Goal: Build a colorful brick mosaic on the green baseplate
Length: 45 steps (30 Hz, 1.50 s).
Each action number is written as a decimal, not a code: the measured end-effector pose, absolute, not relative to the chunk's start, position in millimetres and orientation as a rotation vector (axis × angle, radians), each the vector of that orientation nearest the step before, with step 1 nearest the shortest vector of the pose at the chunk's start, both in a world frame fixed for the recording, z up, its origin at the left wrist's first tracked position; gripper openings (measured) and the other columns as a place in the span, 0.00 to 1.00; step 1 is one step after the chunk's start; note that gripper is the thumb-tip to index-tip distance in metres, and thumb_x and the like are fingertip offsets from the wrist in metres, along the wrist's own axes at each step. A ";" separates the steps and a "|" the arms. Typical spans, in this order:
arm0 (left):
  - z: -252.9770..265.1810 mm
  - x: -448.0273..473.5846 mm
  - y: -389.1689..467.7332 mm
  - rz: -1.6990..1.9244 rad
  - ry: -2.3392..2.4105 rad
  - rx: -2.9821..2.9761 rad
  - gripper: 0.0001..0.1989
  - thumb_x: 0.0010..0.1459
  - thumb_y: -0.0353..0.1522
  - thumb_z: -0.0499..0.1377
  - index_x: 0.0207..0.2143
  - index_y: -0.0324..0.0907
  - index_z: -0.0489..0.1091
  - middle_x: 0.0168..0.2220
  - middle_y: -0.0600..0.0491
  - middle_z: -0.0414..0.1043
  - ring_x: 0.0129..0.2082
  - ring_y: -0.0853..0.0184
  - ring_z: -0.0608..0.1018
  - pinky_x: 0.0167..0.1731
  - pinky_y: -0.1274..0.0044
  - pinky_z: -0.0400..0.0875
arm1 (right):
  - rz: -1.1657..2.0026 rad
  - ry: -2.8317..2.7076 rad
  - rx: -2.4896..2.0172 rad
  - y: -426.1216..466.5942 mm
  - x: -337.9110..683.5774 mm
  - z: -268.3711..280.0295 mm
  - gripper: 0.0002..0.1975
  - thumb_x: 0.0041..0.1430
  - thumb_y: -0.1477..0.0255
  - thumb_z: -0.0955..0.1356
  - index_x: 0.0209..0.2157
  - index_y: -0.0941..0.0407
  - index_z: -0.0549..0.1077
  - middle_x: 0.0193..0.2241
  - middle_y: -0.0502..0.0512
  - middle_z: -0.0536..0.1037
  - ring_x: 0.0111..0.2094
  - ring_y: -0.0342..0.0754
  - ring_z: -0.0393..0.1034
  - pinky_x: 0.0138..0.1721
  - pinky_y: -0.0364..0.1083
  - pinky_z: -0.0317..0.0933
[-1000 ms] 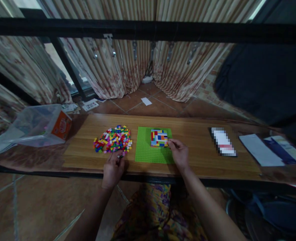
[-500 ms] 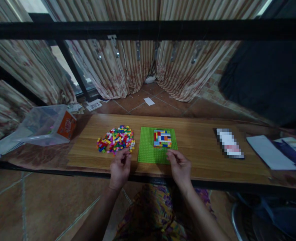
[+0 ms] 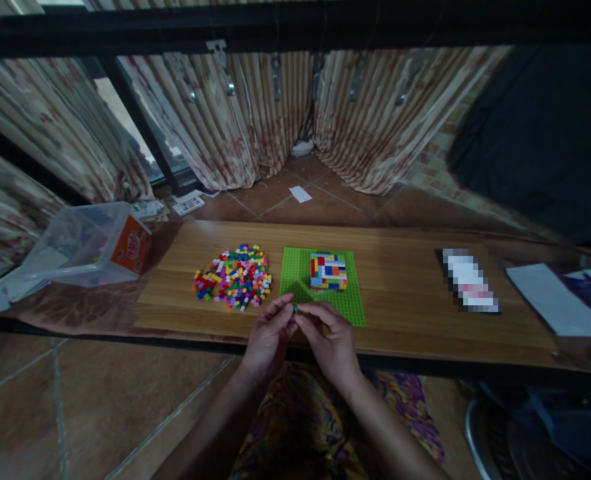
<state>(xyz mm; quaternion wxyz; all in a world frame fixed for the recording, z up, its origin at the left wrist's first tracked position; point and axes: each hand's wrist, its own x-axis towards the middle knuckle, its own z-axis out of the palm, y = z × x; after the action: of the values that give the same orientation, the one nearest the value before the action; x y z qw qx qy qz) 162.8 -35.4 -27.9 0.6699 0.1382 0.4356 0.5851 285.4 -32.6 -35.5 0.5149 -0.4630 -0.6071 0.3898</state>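
Both my hands meet over the near edge of the green baseplate [image 3: 353,307], fingertips pinched together. Between them shows a small dark green toy brick [image 3: 295,308]. My left hand [image 3: 270,333] and my right hand [image 3: 331,339] both have their fingers closed on it. On the baseplate, just beyond my right hand, stands a square block built of many-coloured bricks [image 3: 328,272]. Left of the plate lies a heap of loose coloured bricks [image 3: 240,275].
At the table's left is a clear plastic box [image 3: 88,243] with an orange label. A pixelated flat object [image 3: 469,281] and a white sheet [image 3: 558,300] lie to the right. The wooden board [image 3: 405,333] ends at a dark edge close to my body.
My hands have come together from either side, the left moving right and the right moving left. A green brick now shows between the fingertips. The view has shifted slightly.
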 end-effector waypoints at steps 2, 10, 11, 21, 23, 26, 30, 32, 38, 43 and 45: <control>-28.9 166.1 -35.0 1.284 0.992 0.288 0.17 0.43 0.34 0.72 0.37 0.42 0.75 0.30 0.58 0.74 0.28 0.79 0.75 0.31 0.85 0.70 | 0.916 -1.462 -1.140 -33.5 287.5 -36.5 0.08 0.60 0.68 0.69 0.40 0.49 0.79 0.37 0.53 0.79 0.40 0.48 0.74 0.40 0.46 0.68; -30.6 183.4 -29.3 1.216 1.115 0.399 0.17 0.44 0.38 0.71 0.35 0.38 0.75 0.27 0.54 0.74 0.25 0.75 0.74 0.26 0.83 0.67 | 0.749 -1.547 -1.236 -26.9 305.6 -42.6 0.08 0.63 0.69 0.67 0.39 0.51 0.78 0.35 0.53 0.78 0.38 0.47 0.74 0.40 0.46 0.67; -32.9 184.8 -26.8 1.220 1.145 0.457 0.17 0.45 0.38 0.70 0.36 0.38 0.75 0.27 0.54 0.74 0.25 0.74 0.74 0.26 0.82 0.67 | 0.701 -1.553 -1.258 -22.5 309.3 -44.2 0.08 0.63 0.68 0.66 0.39 0.51 0.78 0.35 0.53 0.78 0.38 0.48 0.74 0.40 0.47 0.67; -57.2 181.0 -4.3 1.151 1.394 1.322 0.18 0.57 0.32 0.58 0.51 0.45 0.73 0.35 0.54 0.75 0.22 0.72 0.69 0.25 0.79 0.64 | 0.290 -1.699 -1.412 25.2 336.3 -55.7 0.10 0.62 0.65 0.67 0.36 0.50 0.81 0.39 0.56 0.75 0.43 0.53 0.68 0.46 0.54 0.64; -55.0 182.0 -3.7 1.094 1.413 1.406 0.19 0.57 0.31 0.57 0.52 0.46 0.72 0.34 0.54 0.76 0.22 0.72 0.69 0.26 0.78 0.65 | 0.260 -1.725 -1.411 27.4 336.5 -56.7 0.09 0.62 0.66 0.67 0.36 0.49 0.81 0.40 0.57 0.74 0.43 0.53 0.66 0.46 0.54 0.63; -54.1 183.5 -3.5 1.052 1.435 1.477 0.21 0.57 0.30 0.56 0.54 0.46 0.71 0.33 0.53 0.76 0.25 0.69 0.72 0.29 0.77 0.66 | 0.244 -1.747 -1.413 29.1 336.5 -57.4 0.09 0.61 0.65 0.68 0.36 0.49 0.82 0.42 0.57 0.74 0.44 0.53 0.65 0.46 0.55 0.62; -57.8 183.7 -4.1 1.031 1.451 1.515 0.22 0.58 0.30 0.55 0.55 0.46 0.70 0.34 0.53 0.76 0.28 0.67 0.73 0.33 0.76 0.67 | 0.257 -1.715 -1.399 30.5 336.4 -59.1 0.08 0.61 0.65 0.69 0.35 0.49 0.82 0.43 0.57 0.73 0.45 0.53 0.65 0.47 0.55 0.61; -59.6 183.5 -4.7 1.038 1.448 1.514 0.22 0.58 0.30 0.55 0.56 0.46 0.69 0.34 0.53 0.76 0.28 0.67 0.74 0.34 0.75 0.68 | 0.243 -1.693 -1.383 29.8 335.8 -61.3 0.08 0.60 0.65 0.69 0.35 0.50 0.81 0.43 0.56 0.73 0.45 0.53 0.66 0.47 0.54 0.61; -62.0 183.8 -6.0 1.052 1.449 1.575 0.25 0.59 0.30 0.55 0.59 0.44 0.66 0.34 0.51 0.77 0.31 0.64 0.76 0.40 0.73 0.69 | 0.102 -1.739 -1.342 24.3 333.5 -69.3 0.08 0.62 0.68 0.68 0.37 0.50 0.81 0.44 0.56 0.74 0.45 0.52 0.67 0.47 0.53 0.61; -62.7 184.1 -6.7 0.973 1.483 1.629 0.27 0.59 0.29 0.54 0.62 0.41 0.62 0.36 0.50 0.77 0.34 0.65 0.76 0.42 0.72 0.70 | 0.025 -1.789 -1.297 23.3 333.1 -74.0 0.09 0.63 0.71 0.67 0.39 0.50 0.80 0.44 0.56 0.74 0.46 0.52 0.68 0.46 0.53 0.62; -62.7 184.3 -7.4 0.943 1.505 1.644 0.27 0.60 0.29 0.53 0.62 0.40 0.61 0.37 0.50 0.78 0.34 0.65 0.77 0.43 0.72 0.70 | 0.002 -1.786 -1.275 24.0 333.0 -75.4 0.08 0.63 0.72 0.67 0.38 0.50 0.80 0.44 0.56 0.75 0.46 0.51 0.68 0.45 0.52 0.63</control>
<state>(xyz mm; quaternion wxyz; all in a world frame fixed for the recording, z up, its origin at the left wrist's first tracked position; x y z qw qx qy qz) 184.3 -7.4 -62.7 0.3530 0.6356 0.5819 0.3644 333.0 24.0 -75.4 0.4559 -0.5170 -0.7244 0.0008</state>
